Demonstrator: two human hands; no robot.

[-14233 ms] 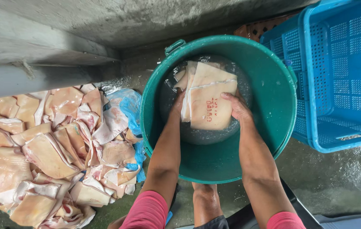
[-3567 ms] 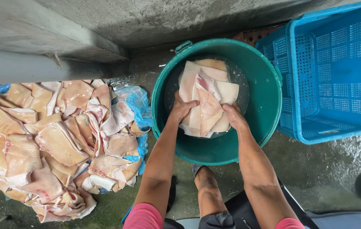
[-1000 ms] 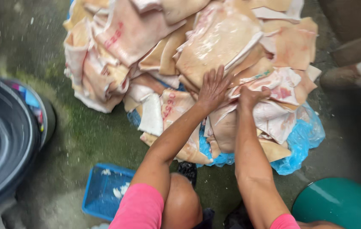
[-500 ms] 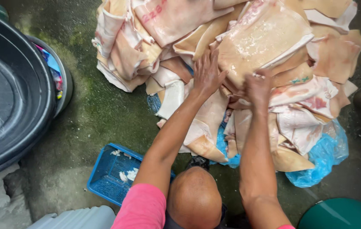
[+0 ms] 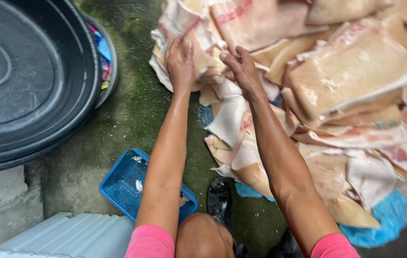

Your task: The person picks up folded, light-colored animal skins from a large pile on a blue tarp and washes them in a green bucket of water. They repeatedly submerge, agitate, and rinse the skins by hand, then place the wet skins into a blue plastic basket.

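A big heap of pale pork skin slabs (image 5: 352, 81) lies on a blue plastic sheet (image 5: 390, 215) on the wet concrete floor. My left hand (image 5: 180, 59) rests flat on a slab at the heap's left edge, fingers together and spread over it. My right hand (image 5: 241, 69) reaches beside it with fingers extended, touching the neighbouring slabs; I cannot see a firm grip on any piece. Both forearms stretch out from pink sleeves, and my knee (image 5: 203, 236) shows at the bottom.
A large black tub (image 5: 22, 81) stands at the left, with a second basin's rim (image 5: 110, 62) behind it. A small blue basket (image 5: 127, 184) lies under my left arm. A black boot (image 5: 220, 198) and a grey corrugated panel (image 5: 65, 236) are near me.
I have turned away from the green basin to the heap. Over the last second the view shifted left, and both hands moved to the heap's left edge.
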